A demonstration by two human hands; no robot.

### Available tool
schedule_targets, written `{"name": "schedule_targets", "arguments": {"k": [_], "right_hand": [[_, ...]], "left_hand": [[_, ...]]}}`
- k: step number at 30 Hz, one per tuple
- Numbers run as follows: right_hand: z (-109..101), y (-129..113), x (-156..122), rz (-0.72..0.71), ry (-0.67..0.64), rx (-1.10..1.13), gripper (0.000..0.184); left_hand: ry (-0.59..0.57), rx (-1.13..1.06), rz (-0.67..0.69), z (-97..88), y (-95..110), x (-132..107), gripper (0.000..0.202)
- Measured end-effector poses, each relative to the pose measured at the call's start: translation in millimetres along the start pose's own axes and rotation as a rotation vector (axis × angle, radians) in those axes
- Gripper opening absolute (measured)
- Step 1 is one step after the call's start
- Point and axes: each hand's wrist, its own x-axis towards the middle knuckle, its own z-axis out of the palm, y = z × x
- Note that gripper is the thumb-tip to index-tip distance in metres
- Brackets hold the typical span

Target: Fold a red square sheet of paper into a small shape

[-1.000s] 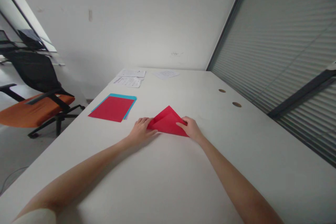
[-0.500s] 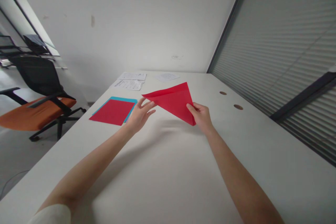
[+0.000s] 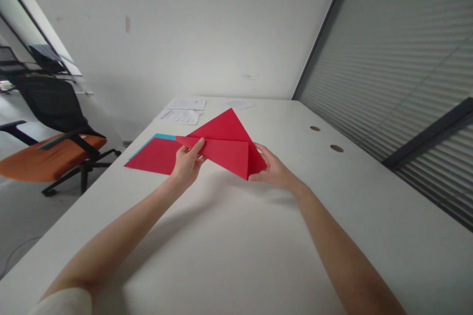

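On the far left, a chair (image 3: 55, 128) stands beside the table (image 3: 221, 246). Next, near the table's left edge, a red sheet (image 3: 151, 155) lies over a blue sheet (image 3: 164, 136), with printed papers (image 3: 181, 116) farther back. The left hand (image 3: 186, 165), just in front of the sheets' right side, grips the folded paper (image 3: 227, 150) near its left point, thumb on top. That red paper is held above the table, between the hands and a little beyond them; its long axis runs crosswise, the right end sloping nearer the person, and its peak points away. The right hand (image 3: 275, 170) is nearer that low right end, half curled around the corner, thumb and fingers parted; whether it pinches the paper I cannot tell. Farther right come two holes (image 3: 336, 148) in the table, then the blind (image 3: 399, 59).
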Motion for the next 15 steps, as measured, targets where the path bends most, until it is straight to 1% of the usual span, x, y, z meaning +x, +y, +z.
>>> {"name": "schedule_targets", "arguments": {"k": [2,3,4,5,6,8,9,10,11,12,14,15], "right_hand": [[2.5,0.7,-3.0,-0.043,0.036,-0.135,0.117],[4.1,1.0,-4.0,-0.07,0.061,-0.206,0.121],[5.7,1.2,-4.6,-0.103,0.082,-0.269,0.119],[7.3,1.1,-4.6,-0.143,0.098,-0.323,0.111],[8.5,0.8,-4.2,-0.185,0.105,-0.366,0.097],[9.8,0.0,-2.3,-0.261,0.115,-0.426,0.057],[9.9,-0.5,-1.2,-0.291,0.126,-0.44,0.038],[9.8,-0.9,-0.3,-0.313,0.143,-0.444,0.024],[9.5,-1.2,0.3,-0.326,0.158,-0.438,0.017],[9.3,-1.4,0.7,-0.329,0.168,-0.425,0.015],[9.1,-1.6,0.7,-0.302,0.17,-0.395,0.018],[9.3,-1.6,0.6,-0.277,0.167,-0.382,0.021]], "left_hand": [[0.035,-0.033,-0.024,-0.7,-0.7,2.3,0.025],[0.05,-0.047,-0.041,-1.1,-0.8,3.1,0.022],[0.064,-0.06,-0.056,-1.6,-0.7,3.6,0.02],[0.08,-0.073,-0.07,-2.1,-0.4,3.9,0.019],[0.091,-0.084,-0.081,-2.7,0.0,4.1,0.019],[0.081,-0.097,-0.084,-3.5,1.0,3.2,0.021],[0.049,-0.098,-0.074,-3.6,1.6,2.1,0.024],[0.0,-0.094,-0.056,-3.3,2.2,0.4,0.027],[-0.066,-0.086,-0.032,-2.7,2.9,-1.7,0.03],[-0.139,-0.073,-0.005,-1.9,3.5,-4.1,0.034],[-0.263,-0.038,0.036,0.1,4.7,-9.0,0.042],[-0.304,-0.018,0.047,1.0,5.2,-11.1,0.046]]}}
